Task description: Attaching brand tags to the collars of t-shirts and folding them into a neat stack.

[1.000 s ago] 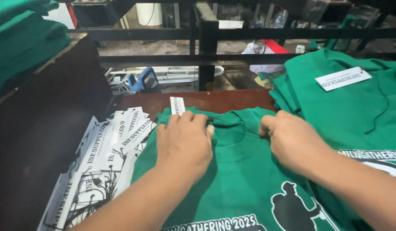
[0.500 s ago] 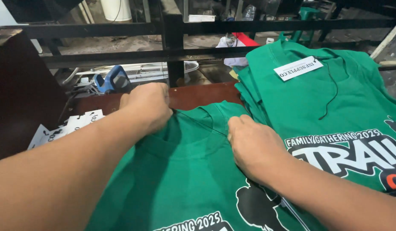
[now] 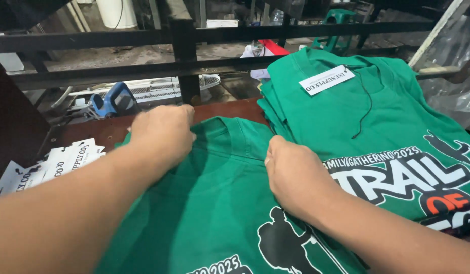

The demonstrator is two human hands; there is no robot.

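The left hand (image 3: pixel 164 134) and right hand (image 3: pixel 296 177), both curled and pinching the neckline of one green shirt (image 3: pixel 214 213), pin it flat on the brown counter (image 3: pixel 230 109), beside one stack of folded shirts (image 3: pixel 377 116) carrying one white tag (image 3: pixel 327 79).

Soft, even daylight falls from above on the green cotton printed T-shirt (image 3: pixel 214 203), which is sharp and free of glare. A faint shadow lies under the left hand (image 3: pixel 164 134). The dark metal railing (image 3: pixel 184 38) and background stay dim; nearest forearms blur slightly.
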